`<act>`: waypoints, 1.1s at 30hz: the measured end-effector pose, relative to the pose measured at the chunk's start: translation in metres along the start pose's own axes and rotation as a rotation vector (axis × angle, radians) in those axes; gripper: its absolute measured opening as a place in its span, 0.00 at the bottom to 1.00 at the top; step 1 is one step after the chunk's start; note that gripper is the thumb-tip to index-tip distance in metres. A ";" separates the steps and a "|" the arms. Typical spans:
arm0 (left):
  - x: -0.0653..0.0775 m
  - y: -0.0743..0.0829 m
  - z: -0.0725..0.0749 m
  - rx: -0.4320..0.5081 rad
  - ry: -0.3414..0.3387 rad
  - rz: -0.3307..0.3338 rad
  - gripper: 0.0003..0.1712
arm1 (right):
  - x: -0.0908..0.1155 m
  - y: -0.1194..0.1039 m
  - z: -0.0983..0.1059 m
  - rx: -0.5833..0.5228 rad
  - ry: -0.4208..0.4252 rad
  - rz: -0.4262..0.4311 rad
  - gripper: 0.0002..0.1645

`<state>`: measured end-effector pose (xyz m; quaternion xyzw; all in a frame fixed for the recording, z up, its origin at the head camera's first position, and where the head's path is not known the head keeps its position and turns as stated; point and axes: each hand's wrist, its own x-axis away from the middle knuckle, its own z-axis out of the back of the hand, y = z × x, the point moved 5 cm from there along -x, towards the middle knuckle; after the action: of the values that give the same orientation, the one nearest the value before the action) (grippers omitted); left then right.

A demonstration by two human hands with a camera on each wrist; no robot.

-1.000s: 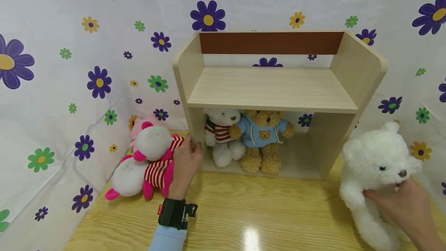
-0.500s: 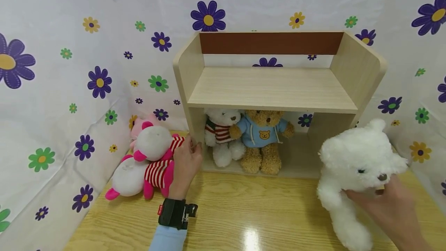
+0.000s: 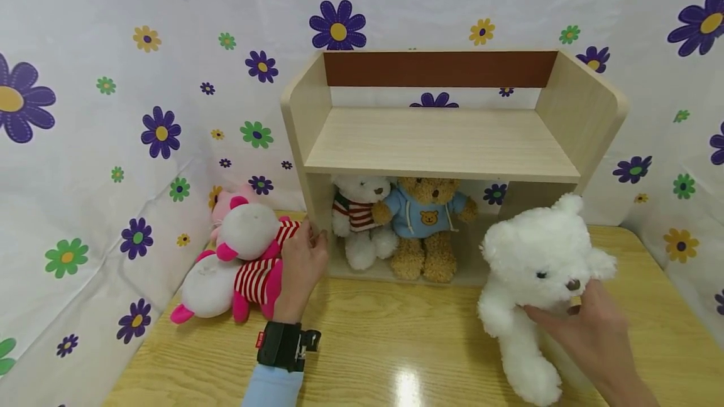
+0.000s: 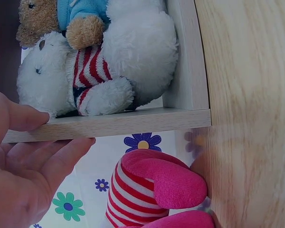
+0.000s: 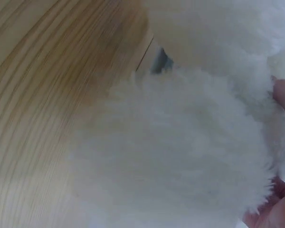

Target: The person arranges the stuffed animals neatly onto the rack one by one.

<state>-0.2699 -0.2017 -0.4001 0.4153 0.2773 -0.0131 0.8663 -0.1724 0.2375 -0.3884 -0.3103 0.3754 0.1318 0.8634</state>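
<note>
My right hand [image 3: 594,331] grips a fluffy white teddy bear [image 3: 532,256] by its chest, below the head, in front of the shelf's right side. In the right wrist view the bear's white fur [image 5: 171,152] fills much of the picture, with fingertips at the right edge. My left hand [image 3: 302,269] pinches the left side panel of the pale wooden shelf [image 3: 441,143]. In the left wrist view the thumb is inside that panel [image 4: 128,122] and the fingers are outside. A white bear in a striped sweater [image 3: 362,215] and a brown bear in a blue hoodie [image 3: 427,218] sit in the lower compartment.
Left of the shelf, two pink-and-white plush toys in striped clothes, an upper one [image 3: 249,231] and a lower one [image 3: 209,287], lie stacked. A pink toy [image 3: 223,203] is partly hidden behind them. Flowered cloth [image 3: 113,17] hangs around the wooden table [image 3: 362,338].
My right hand has carried the white teddy bear leftward, from the far right to the front of the shelf's right side. My left hand has stayed on the shelf panel.
</note>
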 end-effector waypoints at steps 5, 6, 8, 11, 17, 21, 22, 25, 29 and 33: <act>0.001 0.000 0.000 0.008 -0.010 0.009 0.15 | -0.008 -0.007 -0.023 -0.108 0.027 0.003 0.51; 0.001 0.000 -0.001 0.009 -0.011 0.010 0.15 | -0.010 -0.008 -0.028 -0.146 0.041 0.020 0.51; 0.001 0.000 -0.001 0.015 -0.018 0.010 0.16 | -0.015 -0.011 -0.038 -0.240 0.075 0.062 0.49; 0.001 -0.001 -0.002 0.024 -0.024 0.008 0.17 | -0.023 -0.014 -0.052 -0.233 0.143 0.127 0.42; 0.001 -0.003 -0.003 0.017 -0.008 0.003 0.16 | -0.034 -0.016 -0.076 0.025 0.240 0.105 0.42; 0.000 -0.002 -0.001 0.007 0.011 -0.007 0.16 | -0.041 -0.014 -0.090 0.075 0.260 0.058 0.31; 0.000 -0.002 0.000 0.007 0.013 -0.007 0.16 | -0.043 -0.013 -0.093 0.066 0.263 0.043 0.30; -0.001 -0.001 0.001 0.000 0.007 -0.001 0.16 | -0.048 -0.009 -0.104 0.041 0.275 0.001 0.29; -0.002 0.000 0.001 -0.029 -0.011 -0.001 0.15 | -0.054 -0.002 -0.113 0.062 0.280 -0.104 0.29; -0.007 0.000 0.002 -0.049 0.004 -0.007 0.14 | -0.058 0.005 -0.120 0.006 0.220 -0.245 0.34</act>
<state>-0.2754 -0.2044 -0.3955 0.3928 0.2805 -0.0086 0.8757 -0.2822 0.1658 -0.4114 -0.3637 0.4275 -0.0105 0.8275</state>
